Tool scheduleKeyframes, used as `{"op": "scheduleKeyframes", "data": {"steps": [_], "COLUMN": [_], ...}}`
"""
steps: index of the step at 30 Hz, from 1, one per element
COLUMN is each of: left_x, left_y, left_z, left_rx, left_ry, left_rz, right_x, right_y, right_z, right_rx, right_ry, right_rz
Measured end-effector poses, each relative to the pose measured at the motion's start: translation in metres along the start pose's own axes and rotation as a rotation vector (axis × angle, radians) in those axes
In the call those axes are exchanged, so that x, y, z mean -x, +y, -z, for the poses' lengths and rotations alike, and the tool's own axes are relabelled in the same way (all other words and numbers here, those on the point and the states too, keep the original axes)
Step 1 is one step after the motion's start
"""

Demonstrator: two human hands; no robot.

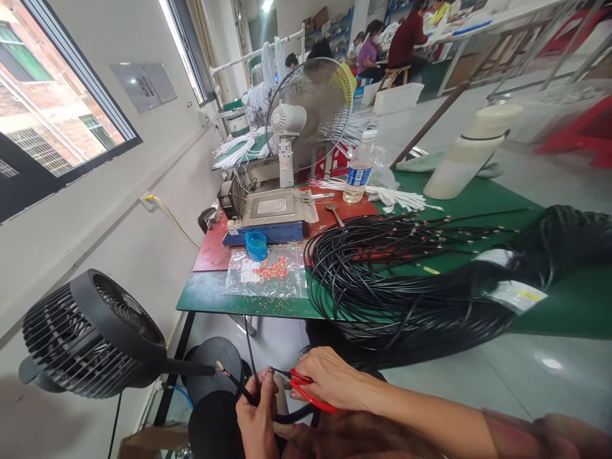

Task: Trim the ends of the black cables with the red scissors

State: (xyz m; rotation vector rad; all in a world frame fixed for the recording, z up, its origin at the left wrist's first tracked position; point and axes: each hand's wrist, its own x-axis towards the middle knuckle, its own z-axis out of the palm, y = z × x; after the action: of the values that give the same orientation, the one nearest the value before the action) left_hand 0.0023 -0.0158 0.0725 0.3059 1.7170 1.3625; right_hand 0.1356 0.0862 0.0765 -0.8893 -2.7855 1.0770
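Note:
My left hand (258, 417) pinches a thin black cable (249, 347) near its end, thumb and fingers pressed together. A thicker black cable (236, 384) also passes through this hand; bare strands and coloured wires fan out at its tip (221, 368). My right hand (329, 377) grips red-handled scissors (313, 400), with the blades turned toward the left hand. Those blades are mostly hidden, so whether they touch the cable I cannot tell. Beyond both hands, a big bundle of black cables (406, 312) drapes over the front of the green table (568, 312).
A black fan (95, 331) stands close on the left. On the table are a blue cup (256, 245), a plastic bag with red scraps (234, 280), a blue-based heating device (265, 233), a bottle (358, 169) and a tumbler (466, 156). Several people sit working farther back.

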Motion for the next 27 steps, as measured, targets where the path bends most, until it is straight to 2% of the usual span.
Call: {"op": "scheduleKeyframes", "data": {"steps": [5,8,11,14,17,22,27], "left_x": [-0.007,-0.01,-0.011,-0.009,-0.006,-0.002,0.0], "left_y": [-0.011,-0.017,-0.019,-0.016,-0.012,-0.009,-0.008], "left_z": [0.001,0.002,0.004,0.004,0.002,0.0,-0.005], "left_rx": [0.064,0.178,0.273,0.273,0.229,0.229,0.282], "left_ry": [0.01,-0.011,-0.064,-0.095,-0.135,-0.136,-0.14], "left_rz": [0.042,0.083,0.09,0.095,0.067,0.061,0.09], "right_x": [-0.002,-0.005,-0.01,-0.016,-0.023,-0.025,-0.018], "right_y": [0.004,0.005,0.002,-0.005,-0.013,-0.018,-0.017], "right_z": [-0.008,-0.012,-0.011,-0.009,-0.008,-0.014,-0.022], "right_rx": [-0.009,-0.138,-0.499,-0.928,-1.157,-1.236,-1.128], "right_ry": [0.018,0.021,0.004,-0.033,-0.059,-0.075,0.007], "right_rz": [0.014,-0.054,-0.172,-0.223,-0.225,-0.196,-0.17]}}
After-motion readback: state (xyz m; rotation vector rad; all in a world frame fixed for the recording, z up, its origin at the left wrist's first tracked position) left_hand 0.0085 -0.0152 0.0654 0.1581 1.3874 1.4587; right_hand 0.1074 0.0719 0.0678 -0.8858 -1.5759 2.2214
